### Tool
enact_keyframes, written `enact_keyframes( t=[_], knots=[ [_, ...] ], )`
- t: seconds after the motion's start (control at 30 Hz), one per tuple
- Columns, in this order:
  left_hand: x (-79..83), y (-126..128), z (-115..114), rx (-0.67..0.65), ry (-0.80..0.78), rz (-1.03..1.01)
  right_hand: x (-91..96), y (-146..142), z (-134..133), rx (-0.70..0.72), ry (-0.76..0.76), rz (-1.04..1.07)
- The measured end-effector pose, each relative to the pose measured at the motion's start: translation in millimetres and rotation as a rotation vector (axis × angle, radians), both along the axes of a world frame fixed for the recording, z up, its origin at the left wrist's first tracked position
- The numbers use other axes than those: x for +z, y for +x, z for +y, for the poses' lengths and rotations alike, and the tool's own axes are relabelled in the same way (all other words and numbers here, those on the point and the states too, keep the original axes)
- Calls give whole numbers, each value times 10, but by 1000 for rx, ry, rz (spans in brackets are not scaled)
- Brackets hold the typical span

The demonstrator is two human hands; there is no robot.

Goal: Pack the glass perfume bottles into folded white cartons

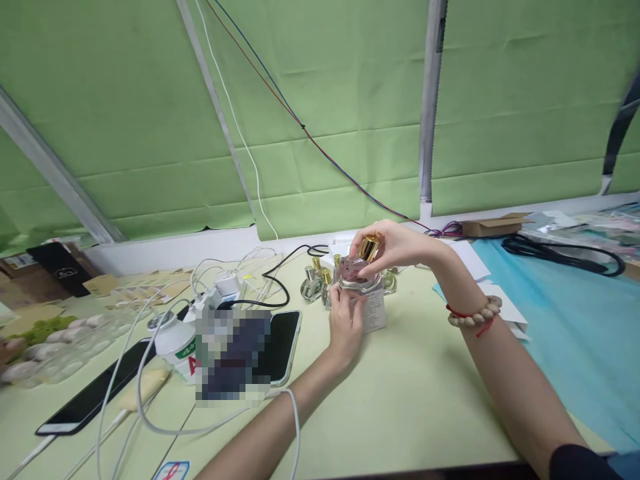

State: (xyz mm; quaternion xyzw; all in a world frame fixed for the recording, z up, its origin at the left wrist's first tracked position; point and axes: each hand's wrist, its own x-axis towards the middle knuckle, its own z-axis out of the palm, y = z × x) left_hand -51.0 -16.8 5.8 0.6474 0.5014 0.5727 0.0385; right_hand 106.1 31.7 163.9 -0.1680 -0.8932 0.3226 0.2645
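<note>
A clear, pink-tinted perfume bottle (357, 275) with a shiny gold cap (369, 247) is in my right hand (395, 245). The fingers and thumb of that hand close around the bottle's upper part, beside the cap. Just below, my left hand (346, 327) has its fingers and thumb closed on a small pale box with fine print (375, 312), close against the bottle's lower edge. Part of the box is hidden behind that hand. To the left of the bottle stand several small glass bottles (312, 287) with gold caps; another small bottle (389, 282) shows at the right.
At left lie a phone (286, 348), a long black device (100, 387), a white bottle (174, 343) and a plugged power strip (213, 298) with looping white cables. White cartons (500, 307) and blue sheeting (555, 333) lie at right, with a black cable coil (560, 253) behind.
</note>
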Motion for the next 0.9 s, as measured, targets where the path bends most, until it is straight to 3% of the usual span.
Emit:
enact_keyframes(
  t=[0.23,0.43,0.67,0.9],
  knots=[
    [27,2,1,-23,-47,-22,-77,-12,134,-105,144,-115],
    [-74,6,26,-43,-48,-53,-95,-59,170,-139,239,-208],
    [-253,5,100,-105,26,-158,-153,-153,163,-177,254,-344],
    [-241,46,60,-181,8,-157,-192,-194,166,-335,244,-505]
  ],
)
